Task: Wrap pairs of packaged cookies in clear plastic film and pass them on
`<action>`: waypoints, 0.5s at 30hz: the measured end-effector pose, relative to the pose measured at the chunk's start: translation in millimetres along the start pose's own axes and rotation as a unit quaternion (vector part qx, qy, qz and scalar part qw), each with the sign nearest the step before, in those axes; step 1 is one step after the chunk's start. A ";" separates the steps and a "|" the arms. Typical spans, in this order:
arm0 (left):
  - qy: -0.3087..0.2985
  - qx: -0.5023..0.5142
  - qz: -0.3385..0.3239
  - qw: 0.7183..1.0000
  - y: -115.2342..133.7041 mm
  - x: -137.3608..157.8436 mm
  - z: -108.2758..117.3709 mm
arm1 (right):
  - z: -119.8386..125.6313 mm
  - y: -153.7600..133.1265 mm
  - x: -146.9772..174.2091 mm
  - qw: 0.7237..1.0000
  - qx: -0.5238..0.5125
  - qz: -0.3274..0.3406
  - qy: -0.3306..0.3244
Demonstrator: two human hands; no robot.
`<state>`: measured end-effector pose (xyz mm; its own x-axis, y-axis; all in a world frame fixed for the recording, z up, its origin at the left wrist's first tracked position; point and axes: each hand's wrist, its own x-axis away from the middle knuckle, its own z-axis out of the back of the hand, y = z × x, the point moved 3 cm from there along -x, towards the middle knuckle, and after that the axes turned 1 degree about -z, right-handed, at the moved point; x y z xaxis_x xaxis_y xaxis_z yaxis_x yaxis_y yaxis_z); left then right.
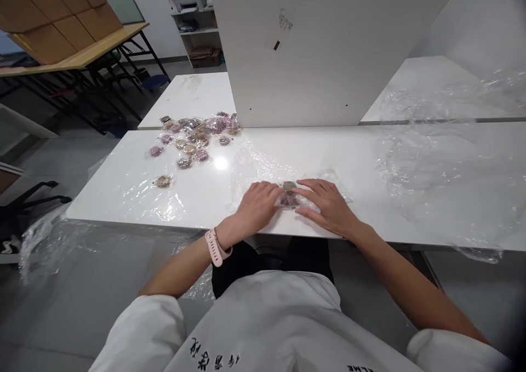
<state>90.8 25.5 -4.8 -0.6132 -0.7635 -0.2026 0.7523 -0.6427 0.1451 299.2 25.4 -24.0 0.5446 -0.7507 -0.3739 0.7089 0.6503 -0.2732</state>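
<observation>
Small clear-wrapped rounds lie at the table's front edge between my two hands. One is brownish [290,186] and a dark reddish one [289,199] sits just nearer to me. My left hand [258,205], with a pink wristband on the wrist, rests palm down at their left side, fingers pointing toward them; its fingertips are partly hidden. From the right comes my right hand [326,205], fingers and thumb spread apart, the fingertips touching the wrapped rounds. Clear plastic film [263,164] is spread under and behind them on the white table [365,196].
A loose pile of wrapped rounds [199,136], pink, brown and tan, lies at the back left. One tan round [163,181] is apart from it. A white upright panel [304,59] stands behind the table. Crumpled plastic film [452,164] covers the right end.
</observation>
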 end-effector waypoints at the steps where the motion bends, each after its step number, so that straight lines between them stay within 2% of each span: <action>1: -0.008 0.000 -0.013 1.000 5.3 5.2 -4.8 | -3.9 -1.1 4.8 1.000 -0.018 0.018 -0.016; 4: -0.004 0.012 0.009 1.000 6.4 6.7 -18.5 | -15.5 3.7 9.8 0.999 -0.048 -0.003 -0.020; 7: 0.004 0.056 0.069 0.996 -9.4 -11.6 -22.2 | -19.6 13.5 -2.7 0.995 -0.084 -0.060 0.014; 9: -0.002 0.090 0.112 0.990 -25.0 -31.0 -18.1 | -17.8 22.9 -19.8 0.985 -0.116 -0.124 0.022; 11: -0.030 0.113 0.147 0.982 -40.7 -51.8 -12.0 | -16.1 33.6 -40.3 0.968 -0.142 -0.207 -0.007; 13: -0.064 0.082 0.178 0.979 -52.6 -67.5 -5.6 | -15.5 42.0 -58.9 0.950 -0.134 -0.277 -0.051; 15: -0.043 -0.008 0.175 0.984 -54.0 -72.7 2.8 | -13.4 44.2 -71.8 0.952 -0.074 -0.293 -0.046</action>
<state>94.1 115.5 4.8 -0.3346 -0.9405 -0.0600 0.9237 -0.3399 0.1765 285.4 109.6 -21.2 0.1167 -0.9923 -0.0420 0.8358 0.1210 -0.5356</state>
